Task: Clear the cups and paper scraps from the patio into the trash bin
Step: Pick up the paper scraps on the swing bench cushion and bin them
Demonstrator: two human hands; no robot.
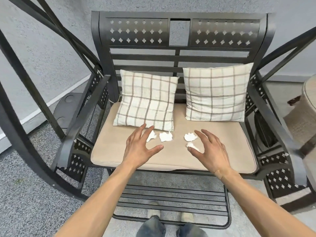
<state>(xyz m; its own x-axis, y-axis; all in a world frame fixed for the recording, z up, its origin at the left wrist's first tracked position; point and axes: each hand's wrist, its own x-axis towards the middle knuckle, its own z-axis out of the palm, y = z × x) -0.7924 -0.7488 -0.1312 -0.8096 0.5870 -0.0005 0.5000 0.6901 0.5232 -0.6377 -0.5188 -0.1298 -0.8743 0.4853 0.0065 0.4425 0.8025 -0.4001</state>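
Several crumpled white paper scraps lie on the beige seat cushion [119,151] of a black metal swing bench. One scrap [151,136] is partly under the fingers of my left hand [139,147], which hovers open with fingers spread. A second scrap [165,136] lies just right of it. A third scrap [190,137] and a smaller one [192,145] lie by the fingertips of my right hand [211,150], also open, its thumb touching the smaller scrap. No cups or trash bin are in view.
Two plaid pillows [147,101] [216,94] lean against the bench back [179,55]. Metal armrests [82,120] flank the seat and a slatted footrest [171,200] sits below. A round covered table [306,120] stands at the right. My feet stand on grey carpet.
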